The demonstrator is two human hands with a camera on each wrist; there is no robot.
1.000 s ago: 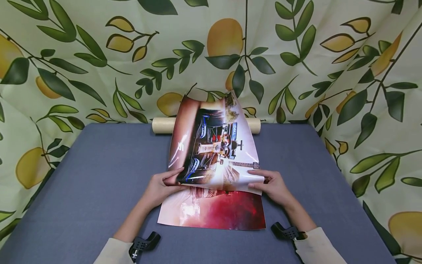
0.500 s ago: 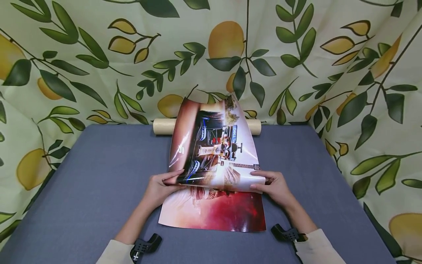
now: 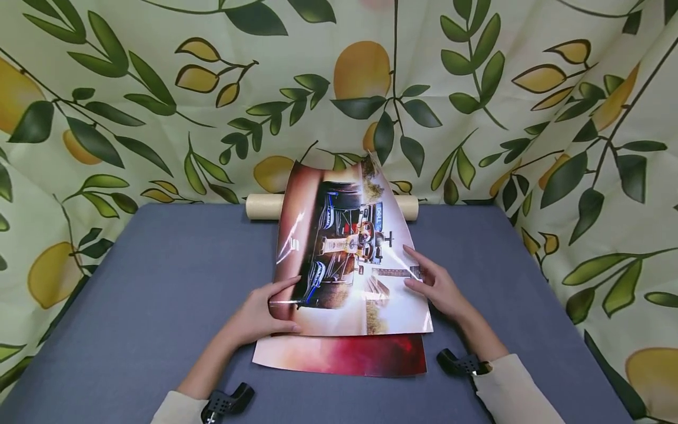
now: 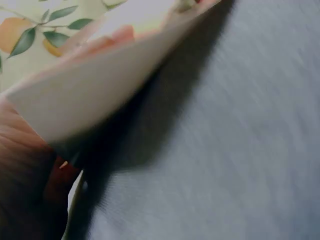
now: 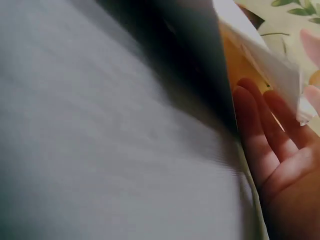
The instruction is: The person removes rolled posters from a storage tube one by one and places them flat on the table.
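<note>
The left hand point(image 3: 263, 315) is pinching the near left edge of the glossy poster point(image 3: 346, 259), which is arching over the grey table point(image 3: 159, 277); the right hand point(image 3: 436, 285) is lying flat and relaxed on its right edge. Keeping both edges level should be preventing a crease.

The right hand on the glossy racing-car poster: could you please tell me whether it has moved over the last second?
Yes. The right hand has moved up the glossy racing-car poster, away from the person, towards the beige cardboard tube at the far edge of the table.
</note>
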